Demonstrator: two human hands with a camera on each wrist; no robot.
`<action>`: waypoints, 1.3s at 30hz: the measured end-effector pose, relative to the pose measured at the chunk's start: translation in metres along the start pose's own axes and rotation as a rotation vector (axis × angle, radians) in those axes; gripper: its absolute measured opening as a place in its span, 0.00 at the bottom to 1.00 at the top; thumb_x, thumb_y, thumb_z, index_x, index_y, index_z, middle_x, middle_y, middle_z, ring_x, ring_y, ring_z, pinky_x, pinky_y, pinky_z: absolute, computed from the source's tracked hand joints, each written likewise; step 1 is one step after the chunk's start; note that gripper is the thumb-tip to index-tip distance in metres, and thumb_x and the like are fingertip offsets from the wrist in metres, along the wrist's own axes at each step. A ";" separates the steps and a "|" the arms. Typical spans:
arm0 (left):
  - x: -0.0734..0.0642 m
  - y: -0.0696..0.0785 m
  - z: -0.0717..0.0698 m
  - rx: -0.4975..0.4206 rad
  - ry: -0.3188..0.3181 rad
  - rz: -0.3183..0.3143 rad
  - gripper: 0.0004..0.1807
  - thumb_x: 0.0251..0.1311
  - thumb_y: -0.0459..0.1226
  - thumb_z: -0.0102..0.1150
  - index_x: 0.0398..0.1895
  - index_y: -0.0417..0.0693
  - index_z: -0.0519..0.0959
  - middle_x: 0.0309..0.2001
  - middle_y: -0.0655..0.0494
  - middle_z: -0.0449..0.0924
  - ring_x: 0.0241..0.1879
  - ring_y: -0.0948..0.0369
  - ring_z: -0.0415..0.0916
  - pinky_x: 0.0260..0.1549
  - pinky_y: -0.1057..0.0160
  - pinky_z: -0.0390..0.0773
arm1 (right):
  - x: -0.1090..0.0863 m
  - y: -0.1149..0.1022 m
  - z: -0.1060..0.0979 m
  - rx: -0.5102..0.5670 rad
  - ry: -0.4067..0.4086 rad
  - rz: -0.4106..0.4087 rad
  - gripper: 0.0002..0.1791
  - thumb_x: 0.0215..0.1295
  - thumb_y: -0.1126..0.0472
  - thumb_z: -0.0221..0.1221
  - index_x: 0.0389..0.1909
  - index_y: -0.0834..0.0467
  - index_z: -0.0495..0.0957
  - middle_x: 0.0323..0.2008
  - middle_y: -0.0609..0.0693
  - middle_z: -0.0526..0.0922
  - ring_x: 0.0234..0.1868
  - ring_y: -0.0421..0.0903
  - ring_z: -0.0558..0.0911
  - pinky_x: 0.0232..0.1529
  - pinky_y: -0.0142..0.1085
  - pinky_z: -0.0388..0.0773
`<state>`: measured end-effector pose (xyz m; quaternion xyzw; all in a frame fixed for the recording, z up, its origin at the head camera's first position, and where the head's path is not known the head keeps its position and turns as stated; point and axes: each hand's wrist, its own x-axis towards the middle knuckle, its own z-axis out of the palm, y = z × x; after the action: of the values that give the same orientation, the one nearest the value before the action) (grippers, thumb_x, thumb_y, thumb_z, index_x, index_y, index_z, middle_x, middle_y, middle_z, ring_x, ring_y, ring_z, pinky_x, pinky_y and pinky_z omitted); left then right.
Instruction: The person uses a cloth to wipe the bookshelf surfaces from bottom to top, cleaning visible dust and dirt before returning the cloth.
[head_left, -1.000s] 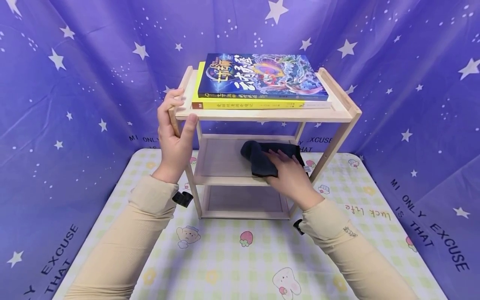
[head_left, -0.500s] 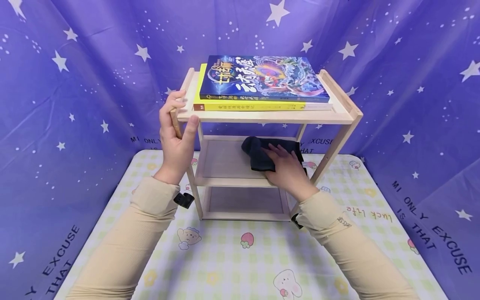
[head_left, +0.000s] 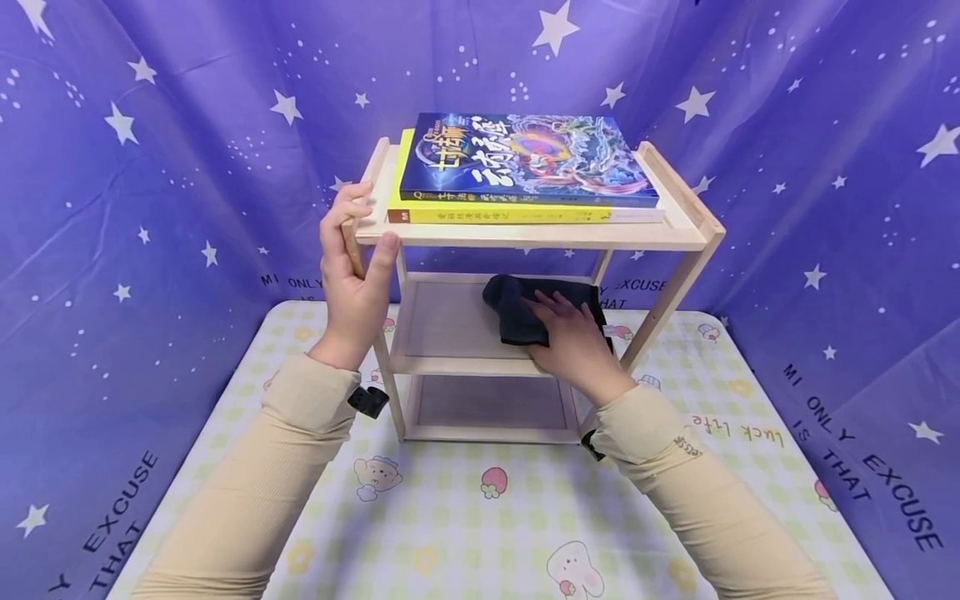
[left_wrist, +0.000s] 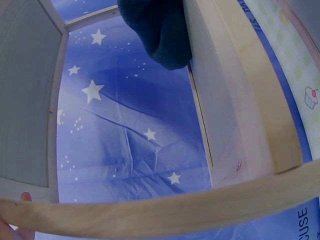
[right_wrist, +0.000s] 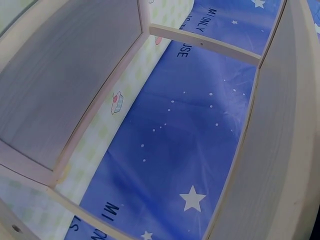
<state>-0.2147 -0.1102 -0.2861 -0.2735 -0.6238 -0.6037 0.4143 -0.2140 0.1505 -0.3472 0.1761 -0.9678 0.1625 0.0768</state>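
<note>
A light wooden three-tier rack stands on the table. My left hand grips its top tier at the left front corner, thumb on the front edge and fingers over the side rail. A bunched dark blue cloth lies on the right half of the middle shelf. My right hand presses on this cloth, palm down, with fingers spread and fairly straight; its thumb is hidden. In the left wrist view, the cloth bulges above the shelf board. The right wrist view shows rack boards, without the hand.
On the top tier, a blue illustrated book lies on a yellow book. Below is the bottom shelf. A checked cloth with cartoon prints covers the table. Purple star-patterned curtains enclose the back and sides.
My right hand and the cloth have shifted slightly toward the back of the middle shelf, mostly in the first half second. My left hand keeps its hold on the corner.
</note>
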 end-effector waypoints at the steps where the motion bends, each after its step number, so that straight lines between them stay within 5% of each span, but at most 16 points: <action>1: 0.000 0.000 0.000 -0.001 0.001 0.004 0.38 0.65 0.60 0.54 0.51 0.31 0.62 0.67 0.40 0.65 0.74 0.56 0.56 0.69 0.54 0.66 | 0.000 -0.001 0.000 0.000 0.000 -0.003 0.37 0.54 0.59 0.61 0.70 0.55 0.69 0.71 0.59 0.67 0.74 0.63 0.62 0.70 0.68 0.51; 39: 0.000 -0.001 0.000 -0.003 -0.002 0.010 0.36 0.66 0.59 0.54 0.51 0.32 0.62 0.67 0.40 0.65 0.74 0.54 0.56 0.68 0.55 0.66 | 0.026 -0.047 0.023 -0.036 -0.064 -0.106 0.36 0.61 0.54 0.60 0.72 0.51 0.66 0.73 0.54 0.65 0.76 0.58 0.61 0.72 0.64 0.52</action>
<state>-0.2154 -0.1107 -0.2864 -0.2777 -0.6219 -0.6023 0.4163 -0.2234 0.0928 -0.3495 0.2310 -0.9618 0.1350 0.0575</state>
